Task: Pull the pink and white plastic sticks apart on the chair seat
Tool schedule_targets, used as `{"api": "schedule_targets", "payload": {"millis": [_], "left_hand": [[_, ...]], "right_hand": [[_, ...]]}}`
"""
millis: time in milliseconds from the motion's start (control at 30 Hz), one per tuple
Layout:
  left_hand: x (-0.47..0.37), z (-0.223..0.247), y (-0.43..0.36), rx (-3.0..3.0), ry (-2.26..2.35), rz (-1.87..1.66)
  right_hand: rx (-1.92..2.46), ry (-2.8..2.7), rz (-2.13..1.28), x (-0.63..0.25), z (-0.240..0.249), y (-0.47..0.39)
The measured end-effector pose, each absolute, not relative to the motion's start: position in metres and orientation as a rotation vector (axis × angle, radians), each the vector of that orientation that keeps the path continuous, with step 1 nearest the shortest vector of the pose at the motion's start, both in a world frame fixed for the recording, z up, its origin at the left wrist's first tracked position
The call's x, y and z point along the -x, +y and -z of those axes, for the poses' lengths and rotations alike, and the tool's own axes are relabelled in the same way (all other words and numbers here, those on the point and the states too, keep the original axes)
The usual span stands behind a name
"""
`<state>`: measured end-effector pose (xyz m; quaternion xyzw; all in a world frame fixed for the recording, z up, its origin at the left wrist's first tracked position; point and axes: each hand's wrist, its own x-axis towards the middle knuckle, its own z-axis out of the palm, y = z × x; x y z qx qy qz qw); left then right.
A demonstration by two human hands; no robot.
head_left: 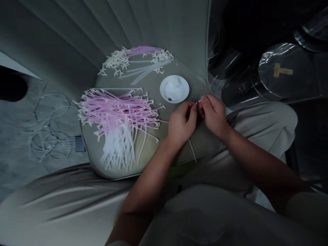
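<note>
My left hand [181,122] is closed, thumb against fingers, above the front right of the grey seat. Close beside it, my right hand [214,112] is pinched too. Between the fingertips is a tiny piece with a pale end, too small to name. A thin white strand [192,151] emerges below my left hand; whether that hand grips it is hidden. Just beyond the hands sits a white dish [179,78] with something pale and a small dark piece in it. Left of my left hand lies a heap of thin pink tubes [120,107] with white T-shaped ends, and white tubes [120,145] in front.
Toward the backrest lie a pile of small white T-shaped pieces [115,60], a pink bundle [143,50] and several loose pale tubes [146,71]. The grey seat [148,150] ends near my knees. Shiny metal stools [279,71] stand right; cables [51,140] lie on the floor left.
</note>
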<state>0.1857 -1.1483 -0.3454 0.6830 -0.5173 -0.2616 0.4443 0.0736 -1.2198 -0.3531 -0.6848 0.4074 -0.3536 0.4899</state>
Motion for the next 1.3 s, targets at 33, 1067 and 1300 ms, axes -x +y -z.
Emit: {"api": "schedule_targets", "payload": {"millis": [33,1067,1300], "left_hand": [[-0.186,0.346,-1.148,-1.692,-1.280,0.640],[-0.186,0.354,-1.148,-1.684,-1.294,0.557],[-0.186,0.358,-1.149,-1.639,-1.296,0.511]], "right_hand": [[1.666,0.991,0.850,-0.074,0.353,-1.220],[1.713,0.969,0.801,-0.074,0.356,-1.221],[1.738,0.962,0.791,-0.075,0.356,-1.222]]}}
